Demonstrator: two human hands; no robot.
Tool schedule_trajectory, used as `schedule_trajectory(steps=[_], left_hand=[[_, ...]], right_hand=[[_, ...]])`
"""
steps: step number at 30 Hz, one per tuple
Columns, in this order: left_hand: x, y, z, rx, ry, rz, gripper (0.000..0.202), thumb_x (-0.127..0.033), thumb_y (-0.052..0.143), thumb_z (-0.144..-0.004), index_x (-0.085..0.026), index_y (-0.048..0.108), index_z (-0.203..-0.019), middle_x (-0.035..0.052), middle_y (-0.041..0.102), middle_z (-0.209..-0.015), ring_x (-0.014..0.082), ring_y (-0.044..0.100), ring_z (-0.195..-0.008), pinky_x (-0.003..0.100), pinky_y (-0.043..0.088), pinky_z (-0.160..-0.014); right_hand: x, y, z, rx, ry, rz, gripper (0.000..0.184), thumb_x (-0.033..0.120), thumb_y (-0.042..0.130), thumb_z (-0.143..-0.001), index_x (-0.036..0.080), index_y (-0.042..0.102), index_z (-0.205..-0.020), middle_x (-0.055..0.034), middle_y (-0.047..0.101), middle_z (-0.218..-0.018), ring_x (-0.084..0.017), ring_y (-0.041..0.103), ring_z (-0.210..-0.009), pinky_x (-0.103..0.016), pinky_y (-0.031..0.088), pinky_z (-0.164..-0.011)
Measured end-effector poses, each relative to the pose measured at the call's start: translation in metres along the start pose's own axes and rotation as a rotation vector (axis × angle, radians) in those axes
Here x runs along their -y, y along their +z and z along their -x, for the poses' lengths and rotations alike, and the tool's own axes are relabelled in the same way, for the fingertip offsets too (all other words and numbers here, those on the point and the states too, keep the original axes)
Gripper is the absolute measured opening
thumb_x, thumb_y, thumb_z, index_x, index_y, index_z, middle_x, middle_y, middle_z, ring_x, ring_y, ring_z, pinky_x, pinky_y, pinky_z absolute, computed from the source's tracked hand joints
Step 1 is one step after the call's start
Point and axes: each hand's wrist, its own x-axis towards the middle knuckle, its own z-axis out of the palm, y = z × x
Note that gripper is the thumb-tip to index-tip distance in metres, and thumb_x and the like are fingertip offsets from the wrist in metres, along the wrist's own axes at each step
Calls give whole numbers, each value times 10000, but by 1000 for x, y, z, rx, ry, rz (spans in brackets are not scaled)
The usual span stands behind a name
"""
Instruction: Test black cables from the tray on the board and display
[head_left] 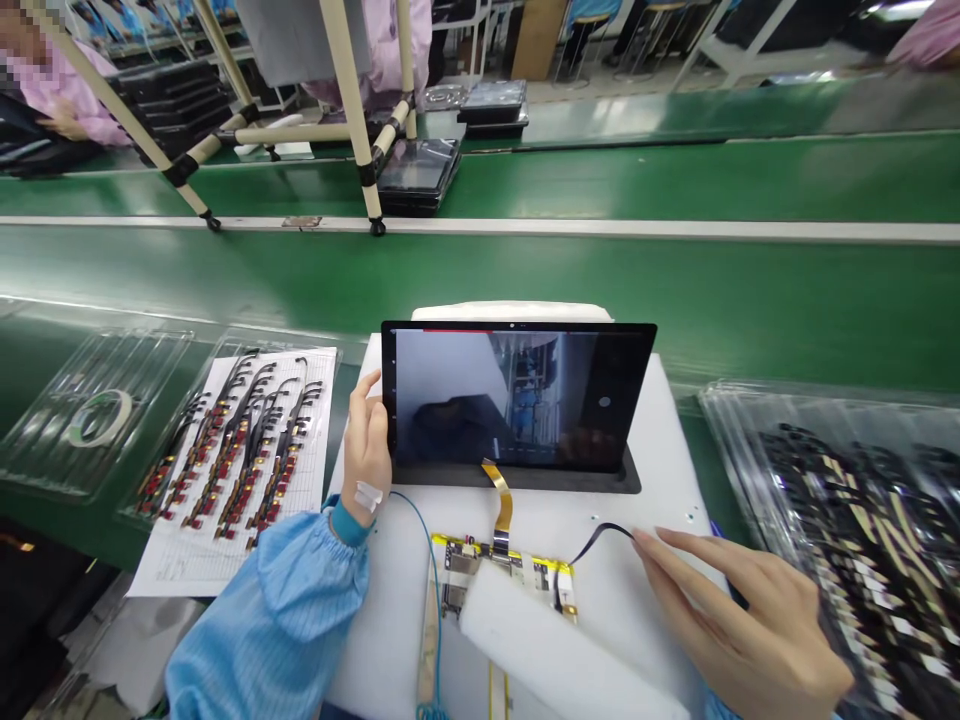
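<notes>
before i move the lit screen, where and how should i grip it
Pinch the screen front to back, probably at its right edge, coming from the right: it stands steeply on its long side, and that edge looks free, while the left hand is at the left edge and the gold ribbon shows by the lower one.

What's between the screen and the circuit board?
A gold ribbon runs from the screen's bottom edge to the circuit board, passing the black base and white surface. The head view shows it.
</notes>
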Motion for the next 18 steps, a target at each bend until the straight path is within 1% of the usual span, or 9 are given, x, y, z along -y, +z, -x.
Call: schedule_trajectory(steps=[2, 4, 6, 8, 10, 11, 13, 15, 18], left_hand=[[1, 0, 0, 5, 3, -3, 412, -397, 321, -923, -157, 432, -1240, 99, 506, -1241, 149, 574, -814, 280, 443, -742], [1, 0, 0, 6, 9, -10, 404, -389, 319, -926, -161, 436, -1238, 89, 537, -1193, 149, 574, -812, 279, 443, -742], [0, -1, 0, 5, 11, -18, 397, -381, 320, -924, -161, 442, -1232, 73, 585, -1078, 151, 574, -789, 281, 446, -729], [-1, -1, 0, 3, 3, -14, 392, -374, 340, -912, -158, 450, -1220, 52, 610, -947, 149, 572, -735, 281, 450, -698], [-2, -1, 0, 21, -6, 5, 396, -362, 393, -883, -155, 445, -1216, 37, 613, -865, 146, 572, -700, 278, 455, -678], [-2, 0, 0, 35, -10, 18, 410, -353, 430, -861, -153, 436, -1219, 34, 615, -848, 150, 578, -705, 280, 460, -686], [-2, 1, 0, 57, -19, 36, 470, -335, 503, -810, -149, 409, -1231, 40, 624, -851, 167, 600, -760, 295, 472, -738], [-2, 2, 0, 53, -36, 32, 522, -329, 561, -757, -146, 407, -1221, 61, 633, -910, 190, 614, -843, 315, 476, -796], [-1, 3, -1, 36, -36, -5, 521, -335, 594, -716, -145, 449, -1178, 85, 629, -995, 213, 610, -943, 322, 478, -837]], right_hand=[[0, 0, 2, 0, 5, 4, 259, 24, 678, -694, 163, 588, -894, -58, 627, -764, -165, 573, -639, -333, 437, -601], [0, 1, 4, -11, 19, 2, 285, 24, 669, -706, 178, 600, -937, -46, 628, -769, -161, 574, -638, -330, 435, -602], [0, 3, 5, -17, 34, -8, 419, 33, 655, -727, 216, 589, -1099, -31, 630, -777, -161, 578, -641, -328, 432, -603], [1, 4, 6, -23, 56, -15, 619, 40, 648, -736, 278, 479, -1281, -22, 630, -778, -165, 578, -641, -329, 431, -613], [1, 5, 6, -22, 75, -18, 733, 45, 657, -729, 316, 375, -1349, -17, 630, -771, -167, 578, -640, -328, 431, -628], [1, 5, 6, -24, 85, -18, 754, 47, 662, -724, 326, 357, -1354, -15, 631, -769, -166, 578, -640, -325, 432, -635], [1, 4, 5, -28, 85, -19, 760, 47, 664, -722, 332, 352, -1354, -12, 632, -769, -160, 578, -642, -317, 432, -644], [1, 3, 4, -21, 70, -23, 755, 43, 668, -717, 320, 367, -1352, -14, 633, -772, -157, 577, -645, -312, 431, -646], [1, 4, 6, -30, 74, -36, 604, 51, 655, -735, 274, 493, -1272, -18, 640, -765, -160, 581, -648, -315, 426, -643]])
